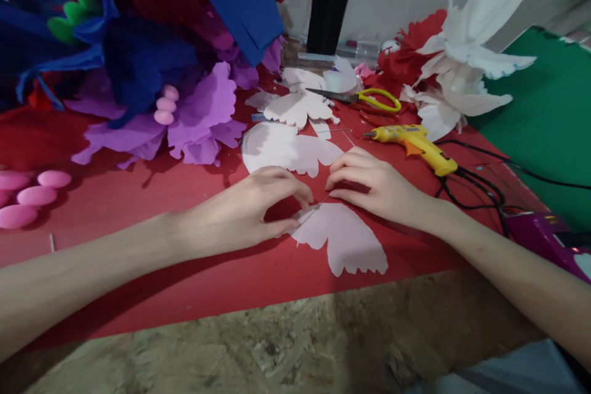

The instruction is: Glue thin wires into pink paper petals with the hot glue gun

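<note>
White paper-like cutout [344, 231], scallop-edged and lying flat on the red-covered worktop [221, 277], near its front edge and just below the hands. At its left tip, the left hand [258, 203], partly open, with thumb and fingers visibly parted and no firm hold evident. Just above its top edge, the right hand [378, 181], loosely curled; impossible to tell of anything thin between its fingertips. Apparently finished as to cutting, given the shaped edges; seemingly not yet bent or joined. Behind the hands, another flat cutout [272, 144], likely at the same stage. Further along, by the look of it, at right: white artificial flowers [466, 74], already built up in layers. Set down unheld nearby: yellow-handled scissors [378, 98] and a yellow glue gun [415, 141].
</note>
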`<state>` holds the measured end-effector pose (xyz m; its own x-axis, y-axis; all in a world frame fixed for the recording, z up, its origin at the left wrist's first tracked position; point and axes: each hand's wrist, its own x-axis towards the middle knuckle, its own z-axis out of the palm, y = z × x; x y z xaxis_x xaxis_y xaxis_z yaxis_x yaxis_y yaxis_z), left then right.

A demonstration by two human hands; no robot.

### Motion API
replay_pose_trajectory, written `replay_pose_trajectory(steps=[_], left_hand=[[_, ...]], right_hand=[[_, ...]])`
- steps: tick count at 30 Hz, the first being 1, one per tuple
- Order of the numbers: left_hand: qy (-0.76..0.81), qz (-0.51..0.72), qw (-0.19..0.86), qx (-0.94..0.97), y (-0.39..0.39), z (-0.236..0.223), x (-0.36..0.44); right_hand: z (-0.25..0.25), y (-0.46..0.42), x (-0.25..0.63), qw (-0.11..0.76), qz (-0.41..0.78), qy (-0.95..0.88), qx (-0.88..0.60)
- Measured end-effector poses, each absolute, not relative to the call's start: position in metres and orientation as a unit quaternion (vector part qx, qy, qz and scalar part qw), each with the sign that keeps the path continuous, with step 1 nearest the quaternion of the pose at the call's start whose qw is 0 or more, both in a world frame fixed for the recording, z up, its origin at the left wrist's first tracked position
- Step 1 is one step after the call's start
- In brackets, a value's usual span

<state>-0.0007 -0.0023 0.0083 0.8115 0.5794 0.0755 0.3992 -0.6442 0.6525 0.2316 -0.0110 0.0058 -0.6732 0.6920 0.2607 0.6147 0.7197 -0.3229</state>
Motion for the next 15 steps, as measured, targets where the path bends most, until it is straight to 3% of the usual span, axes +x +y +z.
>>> replay_pose_trajectory(steps=[15], left_hand=[[0.277,0.13,0.336,0.891,-0.0026,0.0121,-0.0003]], right_hand=[[0.0118,-0.0061,0.2346,0.142,0.134,-0.919,-0.343]])
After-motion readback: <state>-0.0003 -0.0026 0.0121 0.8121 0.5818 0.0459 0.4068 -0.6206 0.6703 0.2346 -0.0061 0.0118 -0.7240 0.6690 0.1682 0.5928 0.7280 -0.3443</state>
